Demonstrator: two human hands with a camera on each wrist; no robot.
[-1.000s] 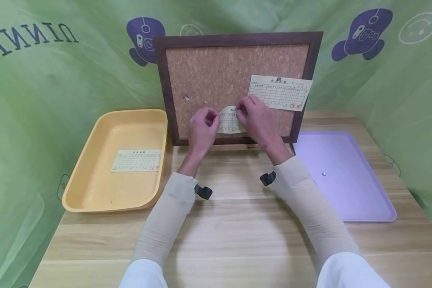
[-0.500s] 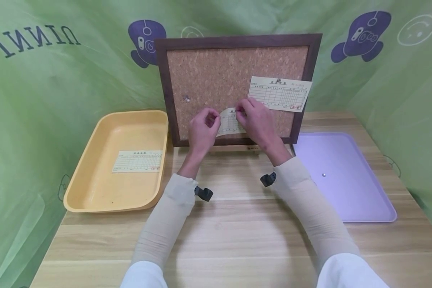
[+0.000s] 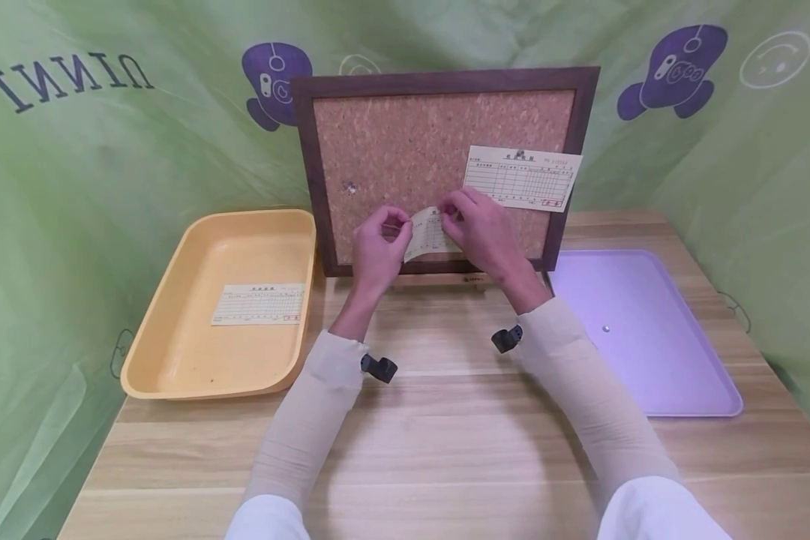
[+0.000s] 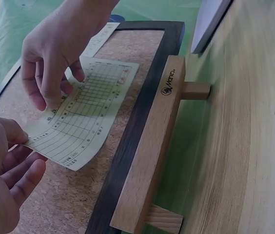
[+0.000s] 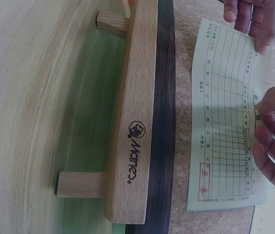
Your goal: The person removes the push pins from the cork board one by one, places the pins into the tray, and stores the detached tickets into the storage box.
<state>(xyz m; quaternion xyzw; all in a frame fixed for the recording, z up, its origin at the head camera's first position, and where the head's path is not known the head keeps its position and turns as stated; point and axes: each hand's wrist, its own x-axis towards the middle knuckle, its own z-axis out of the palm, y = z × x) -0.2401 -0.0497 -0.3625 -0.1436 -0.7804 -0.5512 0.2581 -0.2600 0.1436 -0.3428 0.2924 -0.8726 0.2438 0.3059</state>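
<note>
A printed receipt slip [image 3: 429, 234] curves in front of the lower part of a dark-framed cork board [image 3: 391, 150]. My left hand [image 3: 379, 244] pinches its left edge between thumb and finger, and that end bends away from the cork in the left wrist view. My right hand [image 3: 484, 225] has curled fingers and pinches at the slip's [image 5: 223, 117] top edge, near the middle. Any pin under those fingertips is hidden. Another receipt slip [image 3: 523, 176] hangs at the board's right, overlapping the frame, with a pushpin [image 3: 520, 153] at its top.
A small shiny pin [image 3: 349, 187] sits on the cork's left. The board leans on a wooden easel [image 4: 149, 146]. At left, a yellow tray [image 3: 158, 330] holds one more receipt slip [image 3: 256, 304]. On the right lies a purple tray [image 3: 655, 345] with a small silvery piece [image 3: 606, 328].
The slip's lower left corner has swung downward and its left end bends more. Both hands stay at nearly the same place on the board; the head view has shifted slightly.
</note>
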